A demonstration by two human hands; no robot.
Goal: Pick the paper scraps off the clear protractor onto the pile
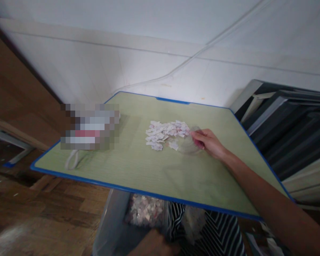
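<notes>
My right hand point(206, 143) is closed over the right side of the table, with thumb and fingers pinching a clear plastic bag point(188, 146). The see-through film spreads left from my fingertips, next to a loose pile of small white paper pieces point(165, 132) on the green tabletop point(138, 167). Low in the view, below the table's front edge, my left hand point(152, 241) shows only in part. It is blurred and its fingers are hidden. Near it stands a translucent plastic bin point(106, 220) with a heap of paper scraps point(146, 209) inside.
A pixelated object point(90, 129) with a white loop point(72, 160) lies at the table's left. Another clear bag point(194, 222) rests on my striped clothing point(224, 231). Dark flat panels point(290, 124) lean at the right; a brown board point(21, 89) stands left. A wall is behind.
</notes>
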